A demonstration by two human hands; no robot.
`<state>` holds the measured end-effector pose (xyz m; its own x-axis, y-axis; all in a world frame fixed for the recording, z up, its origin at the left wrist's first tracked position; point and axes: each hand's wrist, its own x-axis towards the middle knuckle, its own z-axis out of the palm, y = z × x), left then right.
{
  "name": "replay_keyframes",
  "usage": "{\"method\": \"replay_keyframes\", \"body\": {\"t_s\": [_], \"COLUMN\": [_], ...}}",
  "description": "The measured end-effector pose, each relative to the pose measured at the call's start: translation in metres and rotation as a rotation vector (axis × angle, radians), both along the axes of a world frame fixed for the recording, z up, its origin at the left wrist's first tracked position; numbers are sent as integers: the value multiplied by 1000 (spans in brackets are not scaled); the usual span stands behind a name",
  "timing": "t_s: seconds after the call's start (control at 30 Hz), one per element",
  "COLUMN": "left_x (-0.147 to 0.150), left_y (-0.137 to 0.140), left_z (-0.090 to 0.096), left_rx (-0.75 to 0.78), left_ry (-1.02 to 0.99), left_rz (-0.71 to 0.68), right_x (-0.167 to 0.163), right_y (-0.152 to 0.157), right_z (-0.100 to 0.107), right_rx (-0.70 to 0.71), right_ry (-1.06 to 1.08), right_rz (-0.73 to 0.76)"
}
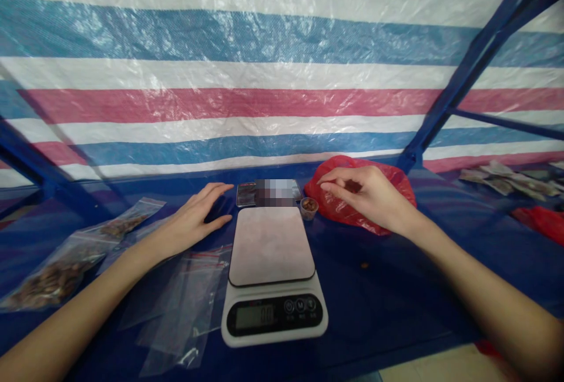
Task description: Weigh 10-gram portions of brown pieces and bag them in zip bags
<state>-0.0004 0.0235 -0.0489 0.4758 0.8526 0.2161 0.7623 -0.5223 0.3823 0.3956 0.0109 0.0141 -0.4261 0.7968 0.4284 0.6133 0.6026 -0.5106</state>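
My left hand [196, 217] is open left of the kitchen scale [272, 247], fingers stretched toward the phone [247, 194] behind it; nothing is in it. The white scale's plate is bare and its display seems to read 0. Over the red plastic bag [330, 211], my right hand [372, 194] has thumb and fingers drawn together in a pinch; I cannot make out anything between them. Brown contents show in the bag's opening. A small clear cup [309, 208] with brown pieces stands between the scale and the bag.
Zip bags of brown pieces [57, 276] lie at the left, with flat clear zip bags [180, 311] beside the scale. One small brown piece [364, 265] rests on the blue table [352, 317]. Blue frame bars [458, 82] and a striped tarp stand behind. Packets [506, 182] lie far right.
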Motion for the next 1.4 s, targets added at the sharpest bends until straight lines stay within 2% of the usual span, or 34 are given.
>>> {"method": "replay_keyframes", "body": {"t_s": [0.1, 0.33, 0.47, 0.67, 0.9, 1.07, 1.2, 1.4], "left_x": [5, 35, 45, 47, 52, 51, 48, 49], "left_y": [17, 60, 73, 79, 82, 83, 84, 84], "left_z": [5, 25, 30, 32, 36, 31, 24, 26], "left_rx": [-54, -182, -233, -309, -303, -328, -325, -268], "left_ry": [43, 29, 28, -11, 92, 33, -10, 67], "left_rz": [-42, -248, -259, -193, -223, -195, -173, -187], "right_x": [4, 7, 11, 14, 13, 15, 15, 16], "right_y": [0, 2, 4, 5, 5, 4, 5, 6], "right_z": [4, 3, 1, 1, 2, 3, 4, 5], "right_rx": [31, 38, 28, 35, 43, 35, 42, 34], "right_ry": [29, 18, 2, -13, -30, -37, -64, -91], "right_rz": [-26, -37, -33, -46, -47, -55, -60, -39]}}
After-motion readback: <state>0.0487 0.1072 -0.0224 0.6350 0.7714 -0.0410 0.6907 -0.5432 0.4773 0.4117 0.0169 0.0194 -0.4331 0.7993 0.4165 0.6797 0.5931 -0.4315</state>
